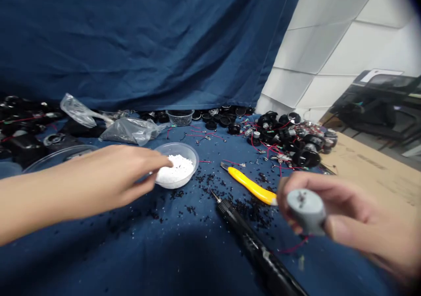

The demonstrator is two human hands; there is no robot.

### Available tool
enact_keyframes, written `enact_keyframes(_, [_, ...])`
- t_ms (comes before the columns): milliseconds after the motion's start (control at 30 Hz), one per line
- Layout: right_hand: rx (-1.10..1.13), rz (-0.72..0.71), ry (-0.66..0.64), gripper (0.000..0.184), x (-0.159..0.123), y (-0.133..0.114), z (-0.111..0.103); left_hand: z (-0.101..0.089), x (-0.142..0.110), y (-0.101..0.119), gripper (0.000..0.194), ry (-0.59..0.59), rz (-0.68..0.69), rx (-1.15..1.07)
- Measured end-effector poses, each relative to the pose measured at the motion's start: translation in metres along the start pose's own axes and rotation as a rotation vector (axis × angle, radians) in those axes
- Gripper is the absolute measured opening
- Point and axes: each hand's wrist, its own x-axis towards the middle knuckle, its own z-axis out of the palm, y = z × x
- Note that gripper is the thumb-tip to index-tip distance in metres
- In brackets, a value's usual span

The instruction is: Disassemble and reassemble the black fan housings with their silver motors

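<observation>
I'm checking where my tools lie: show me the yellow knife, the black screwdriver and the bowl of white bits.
Yellow knife (251,185): head view, on its handle.
Black screwdriver (251,243): head view, on its body.
Bowl (196,161): head view, on its right wall.

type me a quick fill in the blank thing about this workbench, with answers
The left hand reaches into a clear bowl of ____ bits.
A rounded grey part is held by the hand on the person's ____ side.
The cutter has a ____ handle.
The pen-shaped screwdriver has a ____ body.

Answers: white; right; yellow; black
</observation>
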Motion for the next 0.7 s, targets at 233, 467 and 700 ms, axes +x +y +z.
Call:
enact_keyframes(233, [0.705,0.202,-0.248,0.037,0.07,0.041,0.071,0.047,0.089,-0.008,0.015,-0.264,0.125,0.228])
enact_keyframes(467, [0.712,0.243,-0.243,0.037,0.079,0.075,0.069,0.067,0.089,-0.027,0.013,-0.227,0.105,0.086])
enact_keyframes(700, [0.66,0.181,-0.217,0.033,0.073,0.073,0.07,0.057,0.071,-0.018,0.015,-0.051,0.002,-0.074])
